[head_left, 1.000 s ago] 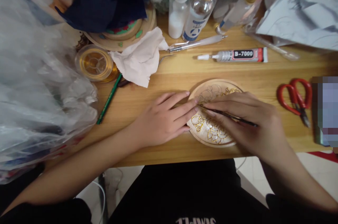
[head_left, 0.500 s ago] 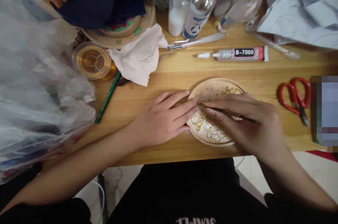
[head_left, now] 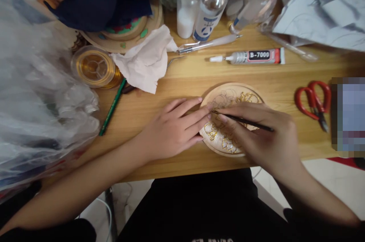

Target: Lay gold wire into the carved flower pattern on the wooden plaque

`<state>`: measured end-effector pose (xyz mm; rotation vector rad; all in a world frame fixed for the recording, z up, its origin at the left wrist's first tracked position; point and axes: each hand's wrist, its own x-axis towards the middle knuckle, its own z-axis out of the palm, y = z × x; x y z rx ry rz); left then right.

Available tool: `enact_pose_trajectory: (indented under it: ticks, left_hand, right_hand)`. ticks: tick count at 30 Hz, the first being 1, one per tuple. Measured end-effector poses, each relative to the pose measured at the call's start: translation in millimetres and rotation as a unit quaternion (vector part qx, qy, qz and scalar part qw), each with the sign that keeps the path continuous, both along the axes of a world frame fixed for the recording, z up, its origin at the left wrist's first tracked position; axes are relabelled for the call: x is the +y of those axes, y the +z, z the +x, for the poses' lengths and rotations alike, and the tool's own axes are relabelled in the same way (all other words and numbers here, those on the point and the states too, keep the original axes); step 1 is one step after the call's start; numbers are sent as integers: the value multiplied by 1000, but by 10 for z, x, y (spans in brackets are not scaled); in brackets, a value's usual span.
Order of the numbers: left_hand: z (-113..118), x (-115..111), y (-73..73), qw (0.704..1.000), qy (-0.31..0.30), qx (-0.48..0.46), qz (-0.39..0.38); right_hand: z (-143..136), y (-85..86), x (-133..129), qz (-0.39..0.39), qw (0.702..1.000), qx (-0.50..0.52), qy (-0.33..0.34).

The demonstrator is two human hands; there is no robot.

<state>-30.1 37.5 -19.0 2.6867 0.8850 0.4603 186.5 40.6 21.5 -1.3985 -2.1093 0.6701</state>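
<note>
Two bare hands meet over a round wooden disc (head_left: 225, 93), which lies near the front edge of a wooden table (head_left: 176, 164). Little has changed over the past second: the whole scene has slid slightly leftward in view, and the right hand (head_left: 275, 143) appears to lean a touch further across the disc, covering more of the gold lines (head_left: 228, 146) on its near part. The meeting point at the disc's left side stays where it was, which suggests the work is holding at one small spot rather than passing to another.

The right hand is closed in a pinch, thumb and fingers bearing on a thin dark tool (head_left: 242, 119) whose tip points left, close to the other hand's fingertips. Whether the tip touches the disc is too small to tell, as is the exact kind of tool.

The left hand (head_left: 178, 128) lies nearly flat, its fingers extended and slightly parted, their tips over the disc's left rim. Whether anything is caught beneath them cannot be seen.

Drawn outlines show on the disc's far part, with gold lines along its far right and its near side. Beyond the disc lies a glue tube (head_left: 253, 56); to its right, red-handled cutters (head_left: 318, 112); well to its left, a green pencil (head_left: 114, 107) and a spool (head_left: 94, 69) of gold wire.
</note>
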Motion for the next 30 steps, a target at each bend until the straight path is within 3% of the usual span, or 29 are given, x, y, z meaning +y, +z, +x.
enact_pose_trajectory:
  ticks: [7, 15, 30]
  left_hand:
    - [14, -1, 11, 1000, -2, 4, -7]
    - [10, -5, -6, 1000, 2, 8, -7]
    - [6, 0, 0, 1000, -3, -1, 6]
  right_hand:
    - [-69, -27, -68, 17, 999, -14, -33]
    - [-39, -26, -118, 24, 999, -22, -15]
    - [-66, -85, -190, 19, 999, 5, -47]
